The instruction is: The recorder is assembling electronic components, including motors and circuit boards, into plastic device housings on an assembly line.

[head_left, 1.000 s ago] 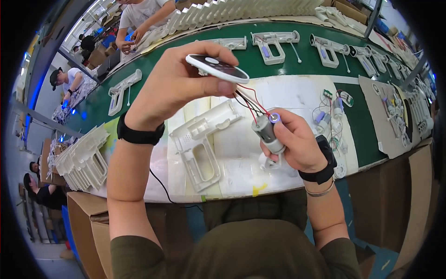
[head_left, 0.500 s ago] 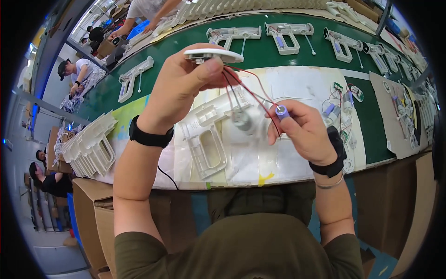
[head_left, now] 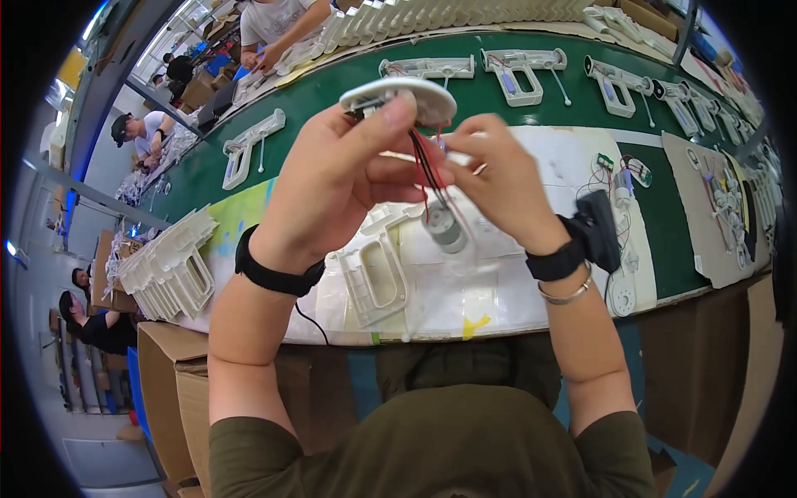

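Observation:
My left hand (head_left: 328, 170) is closed on the edge of a white round cover (head_left: 427, 101), held up above the bench and tilted. Red and black wires (head_left: 427, 162) run down from it. A silver motor (head_left: 443, 227) dangles on the wires, its lower end blurred. Close by, my right hand (head_left: 502, 187) pinches a small purple battery cell (head_left: 441, 145) just under the cover; the fingers are partly smeared and hide most of the cell. Below the hands, a white plastic gun-shaped shell half (head_left: 371, 282) lies on the work sheet, its hollow side up.
Nested white shells (head_left: 170, 261) stand at the left. Several gun-shaped assemblies (head_left: 521, 79) lie along the green bench (head_left: 332, 104). Wired boards and cells (head_left: 618, 187) rest at the right, beside a cardboard sheet (head_left: 706, 241) with parts. Another person (head_left: 278, 29) works across the bench.
My right hand has moved up and left with the battery cell, from apart to close beside my left hand. The round cover has tilted, showing more of its face. The view has shifted slightly.

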`<move>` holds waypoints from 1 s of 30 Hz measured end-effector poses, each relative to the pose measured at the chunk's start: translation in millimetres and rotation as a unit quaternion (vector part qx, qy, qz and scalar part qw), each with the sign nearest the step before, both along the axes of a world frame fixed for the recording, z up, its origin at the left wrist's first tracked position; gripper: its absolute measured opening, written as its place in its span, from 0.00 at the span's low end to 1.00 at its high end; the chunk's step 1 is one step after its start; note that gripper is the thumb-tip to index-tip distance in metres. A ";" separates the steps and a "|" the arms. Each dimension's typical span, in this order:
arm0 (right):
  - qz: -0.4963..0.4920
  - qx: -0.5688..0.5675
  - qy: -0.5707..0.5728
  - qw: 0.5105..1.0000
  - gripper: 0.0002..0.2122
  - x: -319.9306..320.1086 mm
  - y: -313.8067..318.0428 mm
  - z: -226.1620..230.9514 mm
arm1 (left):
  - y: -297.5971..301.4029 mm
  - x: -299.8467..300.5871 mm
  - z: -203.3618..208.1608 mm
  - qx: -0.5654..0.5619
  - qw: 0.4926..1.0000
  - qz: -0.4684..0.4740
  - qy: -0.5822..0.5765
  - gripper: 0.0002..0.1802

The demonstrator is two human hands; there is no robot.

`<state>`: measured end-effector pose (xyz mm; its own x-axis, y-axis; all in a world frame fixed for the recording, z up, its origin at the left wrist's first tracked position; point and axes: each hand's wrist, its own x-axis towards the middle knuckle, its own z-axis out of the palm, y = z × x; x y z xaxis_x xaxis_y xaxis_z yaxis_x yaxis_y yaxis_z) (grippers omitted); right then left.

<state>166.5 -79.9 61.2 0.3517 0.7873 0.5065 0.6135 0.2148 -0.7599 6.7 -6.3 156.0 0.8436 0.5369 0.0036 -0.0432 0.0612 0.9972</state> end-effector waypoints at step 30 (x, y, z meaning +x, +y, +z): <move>0.186 -0.157 -0.302 0.922 0.13 -40.9 68.2 -55.6 | 46.4 -117.3 -142.0 0.011 0.957 0.249 0.149 0.15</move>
